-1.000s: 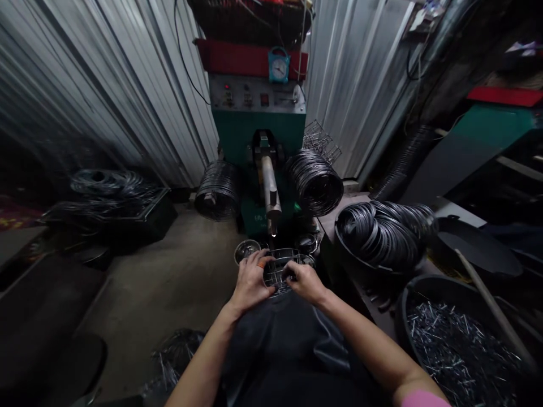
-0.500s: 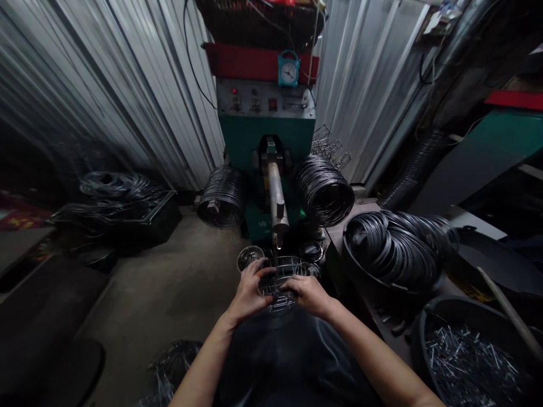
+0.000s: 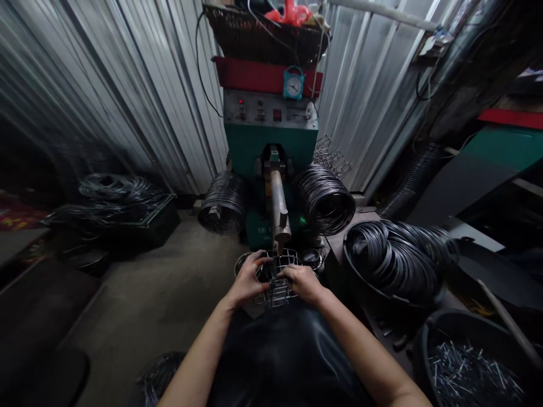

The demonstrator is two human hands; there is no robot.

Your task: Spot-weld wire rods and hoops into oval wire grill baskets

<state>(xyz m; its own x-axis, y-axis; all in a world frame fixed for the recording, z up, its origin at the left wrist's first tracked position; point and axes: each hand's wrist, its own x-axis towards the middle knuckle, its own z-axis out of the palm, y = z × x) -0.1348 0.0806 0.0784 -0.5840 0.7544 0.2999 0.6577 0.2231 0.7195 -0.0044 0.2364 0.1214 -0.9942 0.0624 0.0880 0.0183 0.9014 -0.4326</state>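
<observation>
Both hands hold a round wire basket just below the tip of the metal arm of a green welding machine. My left hand grips the basket's left rim, my right hand its right side. The basket sits over my lap, tilted towards me, with the arm's tip touching or just above its far rim.
Wire coils hang on both sides of the machine. A black tub of wire rings stands at the right, a tub of short wire pieces nearer. A crate of wire hoops lies left. Small metal bowl beneath the hands.
The basket and both hands have moved forward and up towards the arm's tip. The view has tipped upward a little, showing more of the machine's top.
</observation>
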